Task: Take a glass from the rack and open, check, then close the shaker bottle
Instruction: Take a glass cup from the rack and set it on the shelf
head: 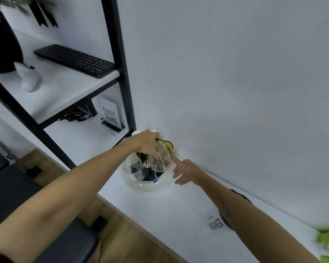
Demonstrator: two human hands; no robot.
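Left hand [147,143] grip closed around inverted glass [160,158] above rack [148,185]; right hand [185,172] splayed, empty.

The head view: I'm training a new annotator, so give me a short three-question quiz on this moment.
1. True or false: the left hand grips a clear glass at the rack.
2. The right hand is: A) holding the amber glass, B) open beside the rack, C) on the keyboard.
3. Fill in: the keyboard lies on a ____.

Key: 1 true; 2 B; 3 shelf.
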